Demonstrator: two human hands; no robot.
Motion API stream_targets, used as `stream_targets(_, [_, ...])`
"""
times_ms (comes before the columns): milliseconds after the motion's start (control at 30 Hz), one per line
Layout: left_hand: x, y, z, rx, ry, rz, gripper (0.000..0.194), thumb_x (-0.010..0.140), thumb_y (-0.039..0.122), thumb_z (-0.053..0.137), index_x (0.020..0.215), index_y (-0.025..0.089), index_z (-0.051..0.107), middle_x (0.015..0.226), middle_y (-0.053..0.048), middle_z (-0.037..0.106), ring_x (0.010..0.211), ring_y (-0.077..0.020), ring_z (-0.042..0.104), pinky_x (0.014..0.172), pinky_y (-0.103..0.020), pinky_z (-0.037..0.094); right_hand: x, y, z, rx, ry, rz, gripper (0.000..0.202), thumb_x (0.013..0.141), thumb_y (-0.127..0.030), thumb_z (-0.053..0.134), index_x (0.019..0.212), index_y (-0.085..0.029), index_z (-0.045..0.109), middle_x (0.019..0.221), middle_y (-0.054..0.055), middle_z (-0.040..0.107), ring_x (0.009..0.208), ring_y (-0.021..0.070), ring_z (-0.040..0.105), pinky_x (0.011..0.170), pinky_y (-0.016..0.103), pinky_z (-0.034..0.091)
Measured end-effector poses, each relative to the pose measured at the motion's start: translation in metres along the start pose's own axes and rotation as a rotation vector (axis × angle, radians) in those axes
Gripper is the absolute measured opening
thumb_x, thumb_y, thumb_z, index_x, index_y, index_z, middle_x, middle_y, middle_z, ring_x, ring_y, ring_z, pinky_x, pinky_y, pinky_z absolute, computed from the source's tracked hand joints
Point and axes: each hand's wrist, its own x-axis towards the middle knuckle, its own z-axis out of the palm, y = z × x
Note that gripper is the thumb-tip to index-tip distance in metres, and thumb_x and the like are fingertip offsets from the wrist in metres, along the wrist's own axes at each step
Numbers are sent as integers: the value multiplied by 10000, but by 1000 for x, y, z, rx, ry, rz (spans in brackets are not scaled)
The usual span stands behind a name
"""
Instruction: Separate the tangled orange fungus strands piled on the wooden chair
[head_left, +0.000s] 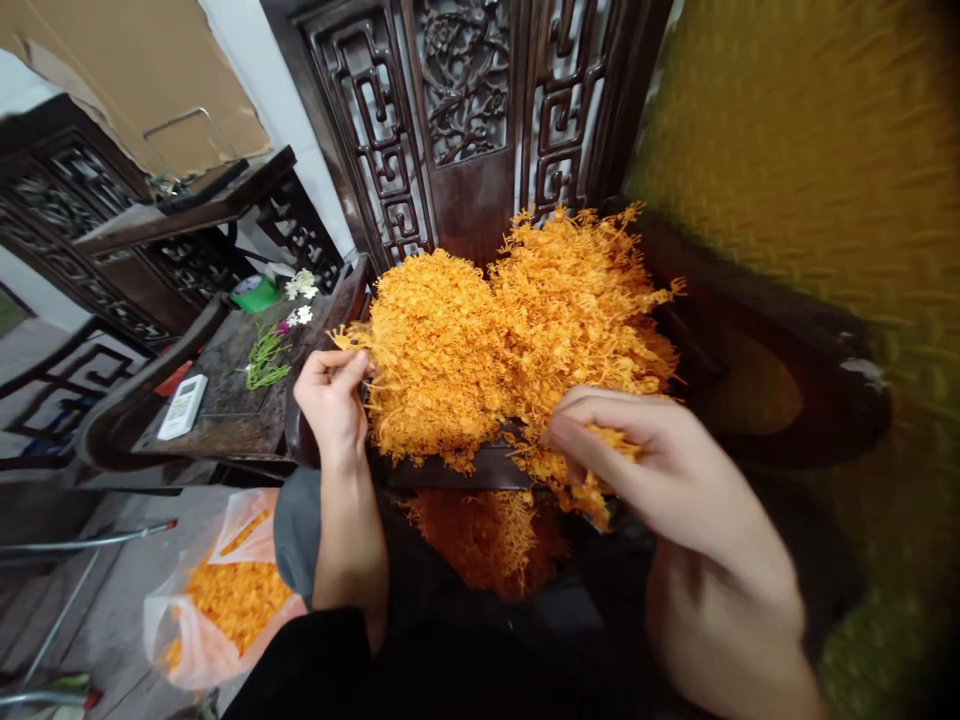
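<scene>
Left hand (330, 390): thumb and forefinger nearly together, apparently pinching an orange sprig (349, 338) beside the left heap (439, 360). Right hand (652, 455): fingers curled round orange strands (616, 440); firmness unclear. The right heap (581, 300) adjoins the left, both on a dark wooden seat (457, 472). Risk: tugging tangled strands could spill some over the front edge; the plastic bag (196, 655), well apart, probably wouldn't catch them.

text: none legible | numbers: none legible | signs: none legible
</scene>
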Motion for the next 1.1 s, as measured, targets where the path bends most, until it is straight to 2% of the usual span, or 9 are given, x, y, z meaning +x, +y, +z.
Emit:
stream_targets(67, [-3, 4, -1, -26, -184, -96, 257, 665, 231, 891, 779, 178, 667, 772, -10, 717, 634, -111, 665, 602, -228, 536, -2, 1, -8, 37, 111, 22, 170, 956, -335, 665, 947, -209, 779, 900, 44, 753, 649, 133, 655, 639, 278, 527])
stream_targets(167, [-19, 13, 7, -37, -413, -199, 237, 700, 254, 869, 812, 184, 673, 883, -58, 736, 719, -138, 690, 623, -237, 538, 4, 9, -3, 67, 251, 54, 310, 932, -359, 702, 1204, -224, 765, 947, 54, 774, 659, 151, 685, 682, 318, 574])
stream_targets(300, [-33, 22, 18, -82, -538, -261, 179, 719, 258, 835, 798, 190, 690, 922, -78, 716, 845, -187, 709, 709, -283, 564, 15, 24, 18, 26, 122, -65, 529, 892, -360, 758, 1395, -223, 664, 883, 22, 736, 766, 168, 692, 831, 356, 595])
stream_targets(433, [-36, 24, 19, -66, -601, -317, 185, 735, 274, 839, 823, 188, 701, 891, -77, 731, 802, -175, 699, 720, -286, 566, 22, 32, 37, -99, 32, -210, 983, 735, -405, 898, 1585, -222, 439, 1124, 71, 738, 934, 213, 705, 953, 374, 581])
stream_targets(533, [-36, 22, 19, -61, -628, -342, 228, 720, 295, 864, 836, 182, 704, 842, -54, 728, 721, -139, 673, 682, -256, 560, 25, 36, 48, -127, 56, -301, 891, 772, -440, 864, 1541, -184, 493, 1310, 134, 691, 1063, 244, 699, 990, 390, 570])
stream_targets(633, [-37, 22, 20, -64, -641, -364, 248, 705, 247, 885, 842, 189, 687, 797, -13, 703, 649, -89, 627, 614, -199, 523, 28, 38, 53, -103, 113, -354, 501, 883, -364, 779, 1334, -186, 651, 1165, 101, 737, 1027, 213, 699, 910, 366, 584])
stream_targets(733, [-37, 23, 21, -57, -664, -401, 290, 679, 190, 899, 858, 188, 670, 829, -18, 722, 643, -79, 629, 598, -184, 519, 28, 37, 54, -61, 115, -365, 265, 901, -259, 750, 1150, -197, 686, 1039, 62, 735, 957, 180, 688, 841, 332, 575])
stream_targets(933, [-36, 27, 19, -22, -734, -395, 267, 758, 230, 857, 934, 200, 659, 956, -71, 741, 752, -125, 694, 647, -224, 576, 29, 36, 58, -73, 188, -313, 158, 923, -195, 652, 1080, -211, 644, 1021, 56, 715, 963, 182, 680, 851, 352, 558])
stream_targets(1100, [-37, 30, 17, -6, -836, -415, 261, 765, 260, 862, 936, 203, 674, 958, -65, 720, 635, -94, 647, 542, -208, 534, 31, 41, 58, 28, 196, -243, 147, 911, -192, 672, 1056, -212, 667, 1026, 44, 727, 964, 172, 687, 883, 348, 557])
